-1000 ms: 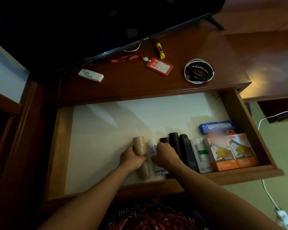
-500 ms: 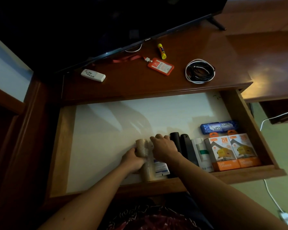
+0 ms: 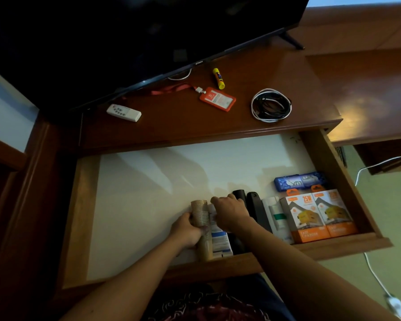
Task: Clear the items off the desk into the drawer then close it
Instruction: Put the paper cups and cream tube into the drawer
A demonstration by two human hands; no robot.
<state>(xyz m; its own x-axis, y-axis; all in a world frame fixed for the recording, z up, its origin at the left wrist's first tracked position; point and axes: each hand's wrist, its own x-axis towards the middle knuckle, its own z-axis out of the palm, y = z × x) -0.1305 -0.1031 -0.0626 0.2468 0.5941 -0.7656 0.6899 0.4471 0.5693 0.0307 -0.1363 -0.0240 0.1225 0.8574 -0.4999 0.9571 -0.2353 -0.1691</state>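
A dim bedroom or hotel-style room with a wooden TV desk.

A flat-screen television [image 3: 130, 42] stands on a polished reddish-wood desk [image 3: 310, 72], with a small white remote [image 3: 124, 112], an orange ID badge holder [image 3: 217, 99], a yellow glue stick [image 3: 218, 78] and a coiled cable [image 3: 271, 105] lying on it. The open drawer [image 3: 320, 158] holds boxed chargers [image 3: 320, 215] and toiletries, and pale carpet [image 3: 389, 218] shows below.

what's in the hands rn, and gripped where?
Left hand grips the ribbed cup stack around its lower half. Right hand rests on the white tube; no clear grip.
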